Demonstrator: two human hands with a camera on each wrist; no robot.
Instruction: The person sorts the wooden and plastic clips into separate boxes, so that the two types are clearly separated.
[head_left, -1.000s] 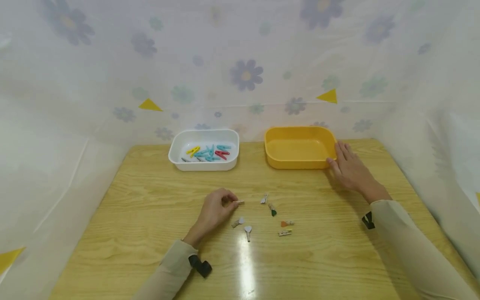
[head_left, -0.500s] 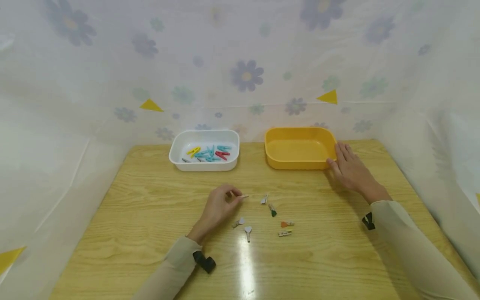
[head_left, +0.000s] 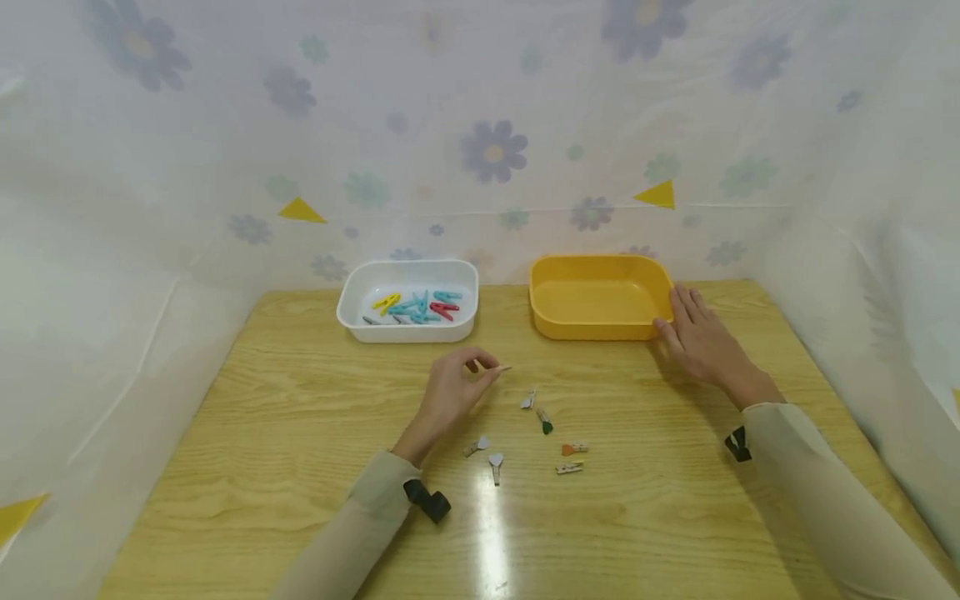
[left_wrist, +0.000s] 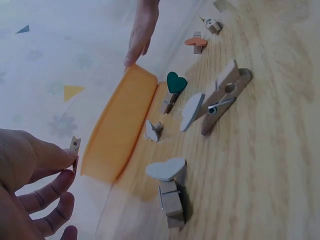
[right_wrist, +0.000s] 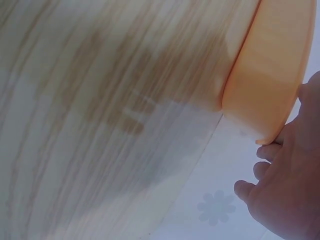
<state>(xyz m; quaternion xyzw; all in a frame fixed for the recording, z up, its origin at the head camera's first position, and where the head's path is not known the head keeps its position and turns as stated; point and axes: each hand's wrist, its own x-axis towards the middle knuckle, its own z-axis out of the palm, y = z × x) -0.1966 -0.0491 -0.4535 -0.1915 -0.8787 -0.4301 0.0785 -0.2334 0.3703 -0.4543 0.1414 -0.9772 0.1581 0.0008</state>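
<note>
Above the table [head_left: 285,417], left hand [head_left: 452,387] pinches a clothespin [left_wrist: 75,144]; right [head_left: 703,343], fingers straight, touches the yellow tray [head_left: 592,330].

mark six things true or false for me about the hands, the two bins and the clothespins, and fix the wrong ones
1. The left hand pinches a wooden clothespin. True.
2. The right hand touches the yellow bin. True.
3. The pinched clothespin lies inside the yellow bin. False: it is held outside that bin.
4. A red clothespin lies in the white bin. True.
5. In the head view, the white bin stands right of the yellow bin. False: it stands left.
6. Everything in the white bin is red. False: a yellow clothespin lies there too.
</note>
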